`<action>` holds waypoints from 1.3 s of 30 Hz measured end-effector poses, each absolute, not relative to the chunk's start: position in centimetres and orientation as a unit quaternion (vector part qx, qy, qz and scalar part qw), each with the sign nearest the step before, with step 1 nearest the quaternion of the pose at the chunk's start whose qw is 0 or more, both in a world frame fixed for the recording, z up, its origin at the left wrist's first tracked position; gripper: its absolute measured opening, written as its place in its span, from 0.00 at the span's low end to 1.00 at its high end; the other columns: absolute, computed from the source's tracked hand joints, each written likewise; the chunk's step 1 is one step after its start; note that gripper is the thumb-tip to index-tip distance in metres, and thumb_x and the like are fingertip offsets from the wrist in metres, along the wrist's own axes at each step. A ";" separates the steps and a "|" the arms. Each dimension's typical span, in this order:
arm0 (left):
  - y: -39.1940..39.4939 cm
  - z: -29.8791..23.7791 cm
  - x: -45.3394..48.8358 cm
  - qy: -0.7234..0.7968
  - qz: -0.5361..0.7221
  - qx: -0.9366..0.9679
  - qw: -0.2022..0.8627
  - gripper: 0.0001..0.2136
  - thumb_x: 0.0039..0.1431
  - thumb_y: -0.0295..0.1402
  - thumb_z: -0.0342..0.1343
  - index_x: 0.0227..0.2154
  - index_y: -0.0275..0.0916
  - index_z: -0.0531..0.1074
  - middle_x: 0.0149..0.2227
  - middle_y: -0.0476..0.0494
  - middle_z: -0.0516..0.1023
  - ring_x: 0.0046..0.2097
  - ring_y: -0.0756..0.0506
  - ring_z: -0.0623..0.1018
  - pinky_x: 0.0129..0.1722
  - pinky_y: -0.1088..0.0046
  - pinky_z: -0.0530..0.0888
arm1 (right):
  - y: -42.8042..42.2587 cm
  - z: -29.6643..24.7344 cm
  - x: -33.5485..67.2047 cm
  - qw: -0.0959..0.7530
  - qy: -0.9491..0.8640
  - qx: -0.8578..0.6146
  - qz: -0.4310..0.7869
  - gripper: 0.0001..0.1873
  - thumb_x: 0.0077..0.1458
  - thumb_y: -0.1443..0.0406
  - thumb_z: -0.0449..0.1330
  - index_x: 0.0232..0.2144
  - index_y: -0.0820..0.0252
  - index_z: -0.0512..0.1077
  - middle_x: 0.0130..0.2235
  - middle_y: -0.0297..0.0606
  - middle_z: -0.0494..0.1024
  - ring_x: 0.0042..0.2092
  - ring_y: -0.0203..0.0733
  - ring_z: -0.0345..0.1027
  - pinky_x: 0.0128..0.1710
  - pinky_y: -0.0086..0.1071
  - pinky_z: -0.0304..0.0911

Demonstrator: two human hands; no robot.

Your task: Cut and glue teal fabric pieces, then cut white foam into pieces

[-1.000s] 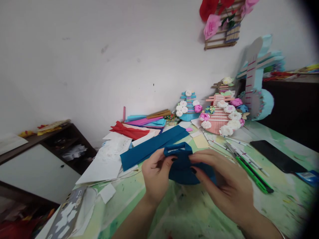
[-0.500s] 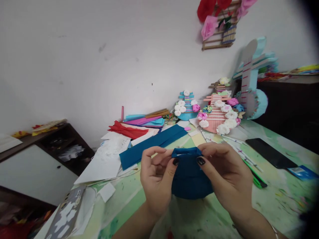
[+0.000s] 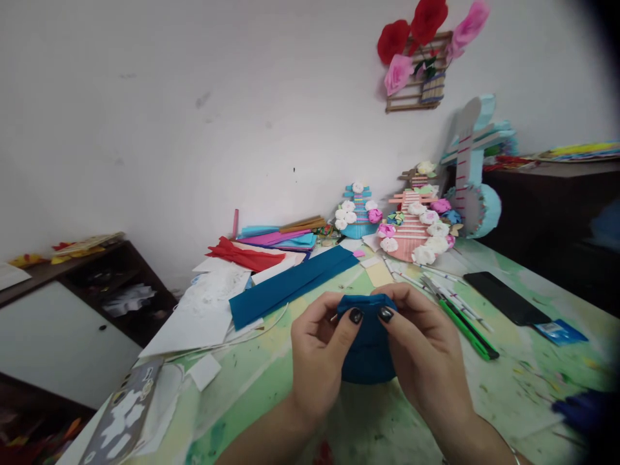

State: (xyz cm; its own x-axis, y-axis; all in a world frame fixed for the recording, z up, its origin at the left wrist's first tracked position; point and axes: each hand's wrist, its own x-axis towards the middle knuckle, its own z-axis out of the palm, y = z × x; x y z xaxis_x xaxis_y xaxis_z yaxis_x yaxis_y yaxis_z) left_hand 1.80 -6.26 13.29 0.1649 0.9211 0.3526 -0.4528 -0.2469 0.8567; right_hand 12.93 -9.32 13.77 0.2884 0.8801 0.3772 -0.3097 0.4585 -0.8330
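A piece of dark blue crepe paper [image 3: 369, 355] is held up over the table between my two hands. Its lower end is rounded and its top edge is folded over. My left hand [image 3: 320, 349] pinches the left end of the fold, thumb in front and fingers behind. On the right end, my right hand [image 3: 426, 349] grips the same way, with its thumb pressed near the other thumb. Beyond the hands lies a long folded strip of matching blue crepe paper [image 3: 290, 287]. The fingertips behind the piece are hidden.
A green cutter [image 3: 467, 329] and a black phone [image 3: 506, 297] lie on the right of the painted table [image 3: 252, 387]. Flower-decorated stick models [image 3: 411, 226] stand by the wall. Red paper strips [image 3: 245, 255] and white sheets [image 3: 194, 323] are at the left.
The gap at the folded top edge has closed, and my thumbs have come closer together. The camera view has shifted a little, revealing more of the cutter.
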 end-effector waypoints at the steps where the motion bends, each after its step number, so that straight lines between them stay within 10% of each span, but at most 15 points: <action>1: -6.5 13.5 1.8 0.226 0.603 0.508 0.573 0.06 0.54 0.36 0.62 0.31 0.38 0.77 0.29 0.49 0.76 0.31 0.53 0.72 0.32 0.82 0.70 | -9.5 13.7 12.9 0.730 -0.439 -0.328 0.407 0.05 0.53 0.60 0.64 0.33 0.52 0.73 0.30 0.31 0.71 0.31 0.34 0.61 0.31 0.27 0.59; 18: -6.3 17.0 3.6 0.258 0.618 0.467 0.578 0.05 0.42 0.24 0.53 0.17 0.37 0.62 0.22 0.53 0.58 0.26 0.53 0.58 0.26 0.77 0.57 | -8.3 16.9 12.9 0.717 -0.386 -0.312 0.491 0.04 0.35 0.71 0.58 0.18 0.58 0.67 0.22 0.28 0.61 0.27 0.33 0.52 0.27 0.29 0.49; 39: -5.4 16.3 3.8 0.230 0.594 0.435 0.637 0.05 0.44 0.29 0.61 0.26 0.36 0.70 0.28 0.53 0.71 0.31 0.52 0.69 0.34 0.78 0.64 | -7.0 16.5 14.4 0.729 -0.370 -0.280 0.503 0.05 0.34 0.71 0.63 0.19 0.58 0.71 0.25 0.29 0.68 0.30 0.34 0.58 0.30 0.27 0.56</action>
State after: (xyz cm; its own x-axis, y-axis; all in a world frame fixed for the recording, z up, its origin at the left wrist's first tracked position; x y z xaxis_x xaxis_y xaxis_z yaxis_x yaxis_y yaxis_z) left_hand 3.81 -5.40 16.27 0.1889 0.9561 0.2239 -0.5569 -0.0835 0.8264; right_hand 14.44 -7.00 16.50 0.2197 0.9409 0.2577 -0.5265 0.3367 -0.7807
